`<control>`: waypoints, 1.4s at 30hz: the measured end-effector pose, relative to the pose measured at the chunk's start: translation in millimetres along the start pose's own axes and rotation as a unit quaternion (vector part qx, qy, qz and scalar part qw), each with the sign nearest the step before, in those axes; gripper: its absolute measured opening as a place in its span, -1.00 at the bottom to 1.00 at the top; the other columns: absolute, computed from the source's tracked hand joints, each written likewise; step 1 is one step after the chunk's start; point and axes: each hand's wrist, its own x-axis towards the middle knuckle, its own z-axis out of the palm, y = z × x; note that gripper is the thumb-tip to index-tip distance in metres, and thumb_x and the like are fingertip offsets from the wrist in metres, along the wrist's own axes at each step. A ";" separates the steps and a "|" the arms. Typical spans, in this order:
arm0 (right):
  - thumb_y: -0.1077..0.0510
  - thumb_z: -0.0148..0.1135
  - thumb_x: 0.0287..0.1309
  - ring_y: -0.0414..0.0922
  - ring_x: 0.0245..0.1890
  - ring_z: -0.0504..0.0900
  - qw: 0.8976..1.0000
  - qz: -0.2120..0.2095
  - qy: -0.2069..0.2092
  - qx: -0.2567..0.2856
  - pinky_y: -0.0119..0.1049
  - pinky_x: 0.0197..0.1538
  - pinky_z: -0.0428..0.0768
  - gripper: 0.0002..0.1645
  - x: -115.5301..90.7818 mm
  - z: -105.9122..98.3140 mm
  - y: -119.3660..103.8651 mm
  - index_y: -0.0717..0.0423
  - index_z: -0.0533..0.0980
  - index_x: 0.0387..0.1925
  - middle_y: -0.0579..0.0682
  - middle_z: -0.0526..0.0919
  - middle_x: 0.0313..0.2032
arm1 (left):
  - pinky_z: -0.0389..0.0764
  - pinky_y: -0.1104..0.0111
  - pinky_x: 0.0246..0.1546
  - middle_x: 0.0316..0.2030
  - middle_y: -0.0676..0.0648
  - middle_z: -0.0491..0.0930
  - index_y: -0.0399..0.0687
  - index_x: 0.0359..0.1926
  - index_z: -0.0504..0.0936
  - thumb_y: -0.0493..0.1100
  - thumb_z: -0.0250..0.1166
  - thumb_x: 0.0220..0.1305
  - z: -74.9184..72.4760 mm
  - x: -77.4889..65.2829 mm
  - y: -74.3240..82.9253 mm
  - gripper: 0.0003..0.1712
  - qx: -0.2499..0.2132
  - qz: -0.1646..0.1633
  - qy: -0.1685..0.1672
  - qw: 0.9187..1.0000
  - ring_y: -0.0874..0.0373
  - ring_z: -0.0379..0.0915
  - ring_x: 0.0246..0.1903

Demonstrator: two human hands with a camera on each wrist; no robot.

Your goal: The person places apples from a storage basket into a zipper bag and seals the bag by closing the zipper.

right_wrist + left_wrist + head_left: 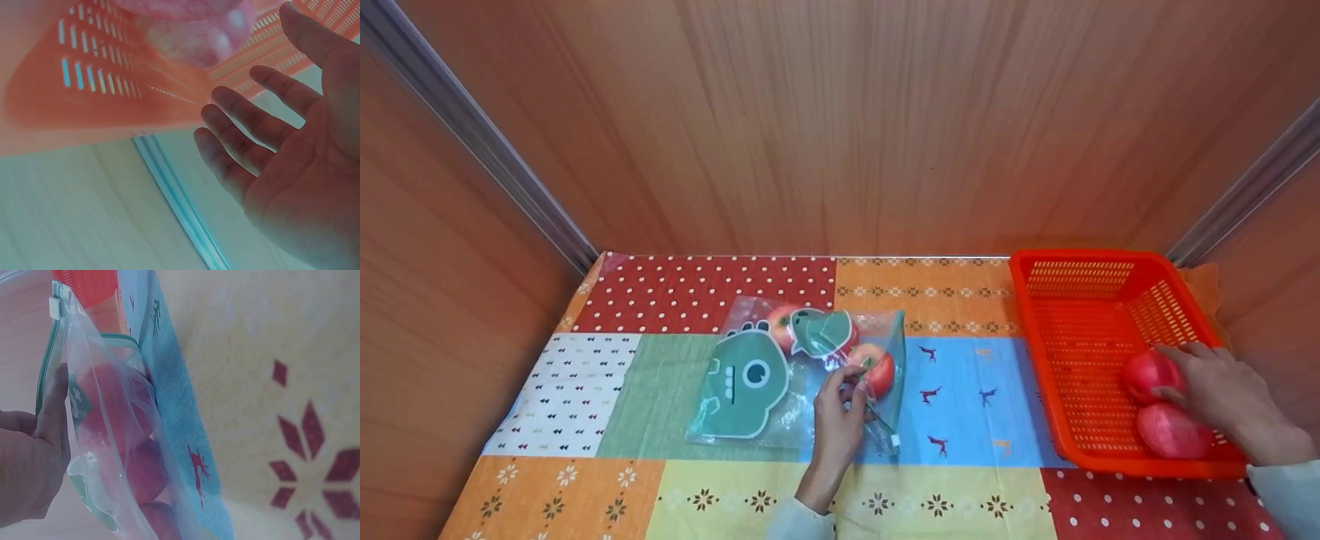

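A clear zip bag (pixel 802 405) with green cartoon monster prints lies on the patchwork cloth, holding red-and-yellow apples (pixel 879 375). My left hand (pixel 841 409) pinches the bag's zip edge near its mouth. In the left wrist view, the white zip slider (pixel 54 308) sits above the fingers and the red apples (pixel 145 469) show through the plastic. Over the right side of the orange-red basket (pixel 1054 390), my right hand (pixel 1222 386) reaches with spread fingers beside a round red fruit (pixel 1151 377). A pinker fruit (pixel 1174 431) lies just in front of it.
The patchwork cloth (pixel 720 491) covers the table. A wood-grain panel (pixel 840 135) rises behind it, with side panels and metal corner strips (pixel 495 150) at left and right. The basket's raised rim (pixel 1039 375) stands between the bag and the fruits.
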 end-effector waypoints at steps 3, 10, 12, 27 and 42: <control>0.01 0.74 -0.13 0.51 -0.06 0.48 1.000 0.002 -0.013 0.007 0.52 -0.05 0.61 0.03 2.2 2.3 3.0 0.45 0.46 0.29 0.60 0.48 0.10 | 0.76 0.37 -0.34 -0.05 -0.15 0.54 -0.22 0.18 0.58 -0.36 0.25 0.51 -0.2 -0.1 -0.2 -0.72 0.001 -0.001 0.001 1.000 0.09 0.59 -0.29; 0.00 0.73 -0.14 0.51 -0.06 0.45 0.999 0.011 -0.043 0.015 0.49 -0.07 0.64 0.07 7.8 5.3 11.4 0.48 0.42 0.30 0.60 0.46 0.09 | 0.76 0.38 -0.35 -0.06 -0.15 0.56 -0.22 0.18 0.59 -0.35 0.25 0.51 0.0 -0.2 -0.8 -0.72 0.007 0.002 0.001 1.000 0.09 0.59 -0.30; 0.00 0.71 -0.09 0.50 -0.06 0.44 0.998 0.012 -0.050 0.024 0.48 -0.07 0.64 0.05 9.4 5.7 13.7 0.49 0.41 0.30 0.61 0.45 0.09 | 0.76 0.37 -0.35 -0.06 -0.15 0.56 -0.22 0.18 0.59 -0.35 0.25 0.52 0.3 0.0 -0.7 -0.72 0.006 0.001 -0.001 1.000 0.09 0.59 -0.30; 0.25 0.63 -0.03 0.40 -0.06 0.53 0.991 -0.042 -0.069 0.103 0.27 -0.17 0.75 -0.15 19.4 -1.0 5.8 0.56 0.45 0.24 0.49 0.57 0.00 | 0.75 0.36 -0.41 -0.09 -0.15 0.55 -0.25 0.16 0.59 -0.38 0.21 0.53 0.8 0.3 -1.5 -0.75 -0.009 0.012 -0.003 1.000 -0.03 0.64 -0.32; 0.20 0.59 0.09 0.01 -0.39 0.48 0.982 -0.059 -0.108 0.141 -0.12 -0.32 0.49 -0.28 34.8 3.7 -10.3 0.38 0.32 0.10 0.10 0.53 -0.36 | 0.75 0.38 -0.39 -0.08 -0.14 0.56 -0.20 0.16 0.60 -0.36 0.25 0.51 1.4 0.1 1.8 -0.74 0.004 0.003 -0.003 1.000 0.03 0.63 -0.30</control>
